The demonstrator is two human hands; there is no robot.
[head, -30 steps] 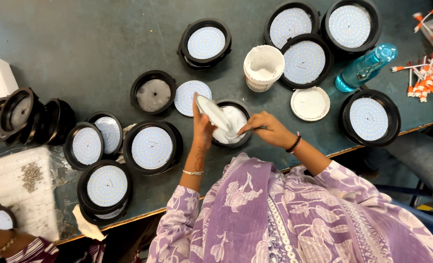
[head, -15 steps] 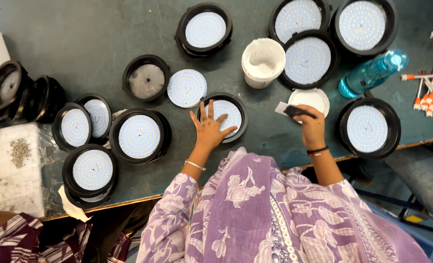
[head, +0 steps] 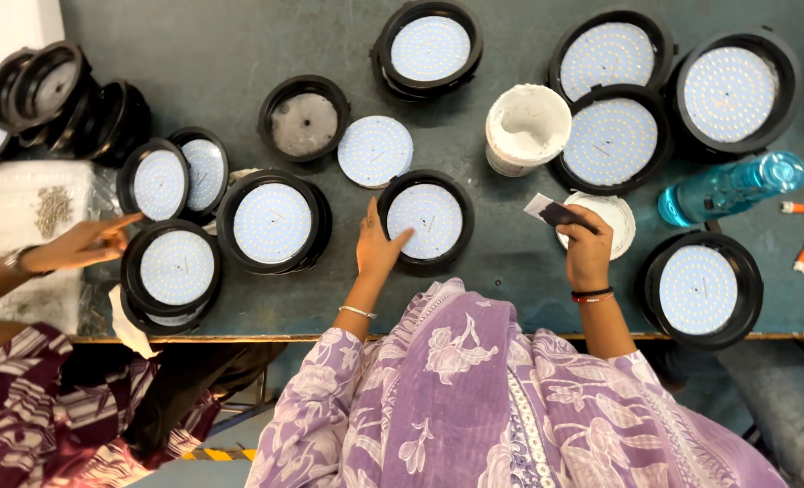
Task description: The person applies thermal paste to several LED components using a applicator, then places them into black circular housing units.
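Note:
My left hand point(head: 379, 250) rests with fingers spread on the rim of a round black lamp housing point(head: 426, 221) that holds a white LED disc. My right hand point(head: 586, 247) grips a small dark scraper with a white tip point(head: 551, 212), held over a white lid point(head: 611, 219) smeared with white paste. A white tub of paste point(head: 526, 127) stands just beyond. A loose white LED disc point(head: 376, 151) lies next to an empty black housing point(head: 304, 117).
Several more black housings with LED discs point(head: 611, 140) cover the dark green table point(head: 230, 45). A blue water bottle point(head: 732, 185) lies at the right. Another person's hand point(head: 81, 244) reaches in at the left, near a housing point(head: 170, 268). The table's near edge point(head: 239, 339) runs below.
My right hand moved from the centre housing over to the white lid at the right. My left hand flattened onto the centre housing. Another person's hand came into view at the left.

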